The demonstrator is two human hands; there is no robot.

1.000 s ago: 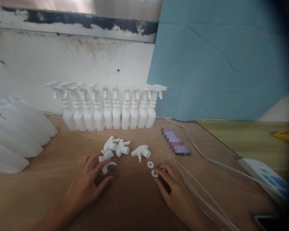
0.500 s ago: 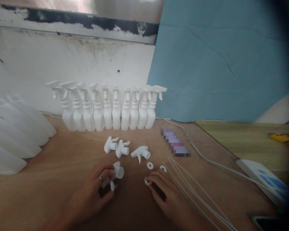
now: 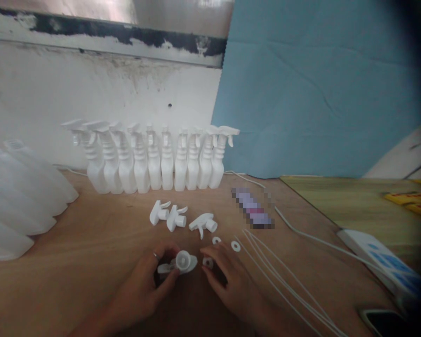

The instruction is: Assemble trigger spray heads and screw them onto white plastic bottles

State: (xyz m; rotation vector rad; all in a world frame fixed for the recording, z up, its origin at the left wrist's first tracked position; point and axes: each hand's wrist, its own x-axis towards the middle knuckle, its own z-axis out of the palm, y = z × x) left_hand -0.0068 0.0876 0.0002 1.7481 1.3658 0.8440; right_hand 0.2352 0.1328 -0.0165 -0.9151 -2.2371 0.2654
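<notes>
My left hand (image 3: 153, 276) grips a white trigger spray head (image 3: 184, 262), its round collar opening facing up toward me. Close by on the right, my right hand (image 3: 228, 276) pinches a small white ring washer (image 3: 207, 262) between thumb and fingers, apart from the spray head. Two more washers lie flat beyond my right hand: one partly covered by the fingers, the other a washer (image 3: 235, 246) in plain sight. Farther back on the wooden table (image 3: 101, 229) rest three loose spray heads (image 3: 204, 224). Thin white tubes (image 3: 277, 276) lie to the right of my right hand.
A row of white spray bottles (image 3: 154, 168) with heads on stands along the wall. Translucent bottles without heads (image 3: 17, 201) stand at left. A blurred-out purple item (image 3: 252, 208), a white cable (image 3: 301, 234) and a white-and-blue box (image 3: 375, 257) are on the right.
My left hand has turned the spray head so its collar opening faces up and moved it right. My right hand has lifted the washer and come left, nearer the spray head.
</notes>
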